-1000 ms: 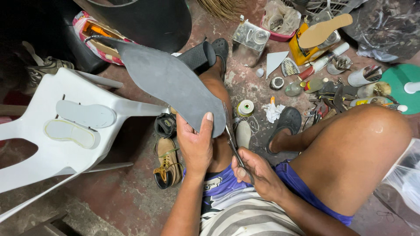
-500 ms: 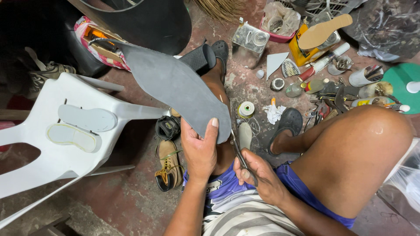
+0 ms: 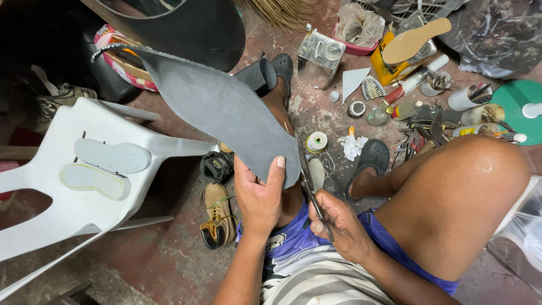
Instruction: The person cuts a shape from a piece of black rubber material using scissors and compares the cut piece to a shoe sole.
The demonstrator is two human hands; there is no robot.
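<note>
Two hands work a grey rubber sheet (image 3: pixel 220 113).
Left hand (image 3: pixel 259 195) pinches the sheet's near edge; right hand (image 3: pixel 339 226) grips scissors (image 3: pixel 309 183) at it.

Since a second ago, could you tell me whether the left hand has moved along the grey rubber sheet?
Cannot tell. The left hand grips the grey rubber sheet at its near end as before; its small shift against the white chair matches camera movement.

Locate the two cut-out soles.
In the head view, both cut-out soles lie side by side on the white plastic chair at far left, beside the brown boot.
</note>
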